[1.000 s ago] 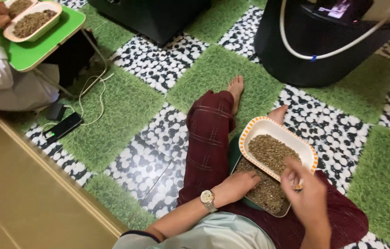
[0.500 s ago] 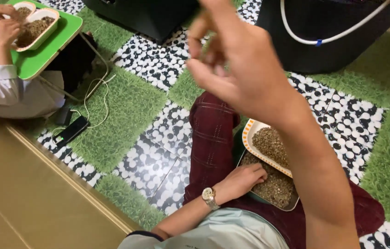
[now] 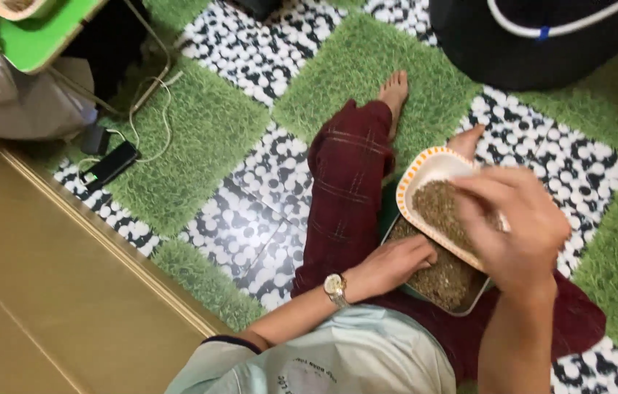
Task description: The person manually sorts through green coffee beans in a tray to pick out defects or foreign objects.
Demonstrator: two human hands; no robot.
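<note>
Here, your orange-rimmed tray (image 3: pixel 425 171) of brownish seeds (image 3: pixel 444 211) over a darker tray (image 3: pixel 446 284) of the same, left hand (image 3: pixel 389 264) resting on its edge, loosely curled, right hand (image 3: pixel 517 226) fingers bunched above the seeds, grip unclear.

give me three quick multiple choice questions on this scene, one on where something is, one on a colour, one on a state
1. Where does the left hand rest?
A. on the phone
B. at the edge of the lower tray
C. on the green table

2. What colour is the upper tray rim?
A. blue
B. black
C. orange

3. How is the right hand?
A. over the upper tray, fingers bent
B. flat on the floor
C. gripping the cable

Answers: 1 B, it touches the lower tray of brownish grains. 2 C, the rim is scalloped orange. 3 A, it covers part of that tray.
</note>
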